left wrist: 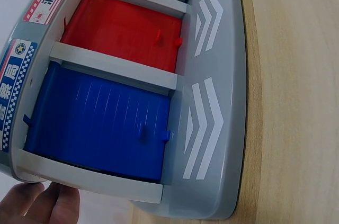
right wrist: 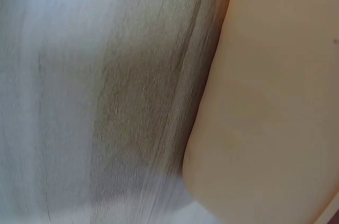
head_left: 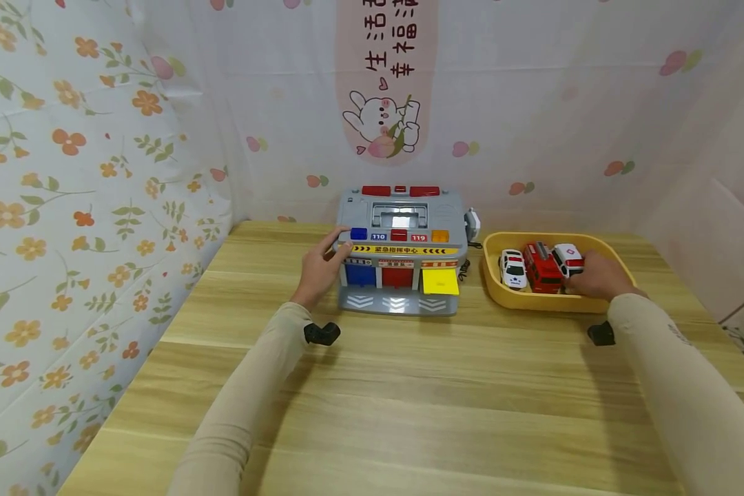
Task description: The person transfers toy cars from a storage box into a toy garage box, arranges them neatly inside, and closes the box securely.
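A grey toy rescue station point(head_left: 399, 248) has blue point(left wrist: 100, 123) and red point(left wrist: 127, 30) doors down; its yellow door point(head_left: 440, 282) is raised outward. My left hand point(head_left: 319, 274) touches the station's left side, thumb near the front roof edge; its fingers point(left wrist: 45, 203) rest against the side wall in the left wrist view. Inside a yellow bin point(head_left: 502, 297), my right hand point(head_left: 601, 277) pinches a white toy ambulance point(head_left: 567, 255), its fingertips partly hidden. The right wrist view shows only the bin's outer wall point(right wrist: 265, 97) and the tabletop, no hand.
A white toy police car point(head_left: 513, 269) and a red fire truck point(head_left: 542, 269) lie left of the ambulance in the bin. A white handset-like piece point(head_left: 472, 224) with a dark cord hangs on the station's right side. Printed cloth stands behind the wooden table point(head_left: 409, 399).
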The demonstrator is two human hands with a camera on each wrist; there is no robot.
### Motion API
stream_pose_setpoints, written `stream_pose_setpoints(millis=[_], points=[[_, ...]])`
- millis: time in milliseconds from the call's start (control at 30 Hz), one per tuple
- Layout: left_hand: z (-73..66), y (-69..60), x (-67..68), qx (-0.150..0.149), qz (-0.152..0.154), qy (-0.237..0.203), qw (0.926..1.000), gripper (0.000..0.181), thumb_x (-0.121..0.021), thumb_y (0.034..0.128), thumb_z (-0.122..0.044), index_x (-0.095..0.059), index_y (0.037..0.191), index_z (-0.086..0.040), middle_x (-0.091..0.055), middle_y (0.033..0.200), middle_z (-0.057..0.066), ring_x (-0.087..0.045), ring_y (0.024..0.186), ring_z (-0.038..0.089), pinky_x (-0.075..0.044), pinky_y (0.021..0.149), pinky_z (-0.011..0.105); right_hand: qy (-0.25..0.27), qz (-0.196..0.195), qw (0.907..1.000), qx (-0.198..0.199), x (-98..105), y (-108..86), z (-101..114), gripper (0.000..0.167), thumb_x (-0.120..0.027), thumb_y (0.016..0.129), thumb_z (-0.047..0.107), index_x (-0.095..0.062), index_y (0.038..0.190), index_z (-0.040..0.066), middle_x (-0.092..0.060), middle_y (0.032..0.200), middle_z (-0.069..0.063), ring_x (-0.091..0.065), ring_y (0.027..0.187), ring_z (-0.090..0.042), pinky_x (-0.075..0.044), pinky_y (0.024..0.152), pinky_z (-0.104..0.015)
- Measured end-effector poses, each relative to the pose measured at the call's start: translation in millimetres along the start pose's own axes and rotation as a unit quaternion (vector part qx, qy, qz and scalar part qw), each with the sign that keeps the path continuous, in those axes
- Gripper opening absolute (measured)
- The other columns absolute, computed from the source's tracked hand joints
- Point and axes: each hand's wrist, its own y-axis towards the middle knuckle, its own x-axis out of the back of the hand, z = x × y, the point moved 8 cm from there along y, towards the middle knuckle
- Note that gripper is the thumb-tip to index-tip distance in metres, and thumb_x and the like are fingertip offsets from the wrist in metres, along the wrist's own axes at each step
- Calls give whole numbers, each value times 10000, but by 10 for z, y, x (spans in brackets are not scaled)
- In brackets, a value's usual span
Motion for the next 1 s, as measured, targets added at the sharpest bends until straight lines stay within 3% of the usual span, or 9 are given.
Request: stream_pose_setpoints(millis=[167,400,700,800,867,1000], points=[[-6,3,0,6,-10,8,10000,376,-586,998,-422,-580,1365,-337,-470,1555,20,-448,1451,278,-402,1169,474,15,-45,10000,-68,24,-10,28,589,-604,860,194,-421,1226,-229,-567,1053,-350,-564,866,-398,-488,716,-423],[-6,10,6,6,-28,56,10000,371,-576,998,-443,-580,1358,-354,-455,1567,23,-448,1449,296,-414,1157,481,75,2,9999,-140,36,-3,77,635,-603,874,185,-391,1303,-233,-539,1150,-377,-546,944,-431,-487,820,-532],[-14,-8,-3,5,-7,-19,10000,379,-582,999,-429,-577,1369,-348,-439,1579,16,-437,1458,288,-402,1166,482,955,10,9954,6,49,-2,52,790,-589,928,153,-164,1530,-131,-324,1441,-419,-410,1217,-526,-387,1006,-634],[-21,-17,-9,7,19,-61,10000,375,-584,1000,-423,-577,1367,-346,-453,1567,31,-463,1436,310,-423,1145,496,1497,158,9886,-2,55,-17,35,799,-567,976,172,-90,1580,-44,-175,1549,-414,-344,1296,-532,-392,1027,-615],[-16,-20,-12,25,24,-92,10000,371,-582,1001,-419,-577,1365,-350,-459,1561,34,-480,1422,319,-439,1129,502,1940,398,9802,-64,35,-29,16,776,-527,1020,202,-47,1599,13,-84,1589,-400,-343,1309,-497,-447,1027,-539],[-10,-18,-17,21,46,-107,9999,369,-576,1005,-416,-574,1368,-347,-467,1554,41,-488,1416,317,-445,1122,505,2828,799,9556,-215,-7,-61,-27,702,-463,1062,222,-62,1611,50,-49,1626,-333,-521,1164,-176,-546,946,-301]])
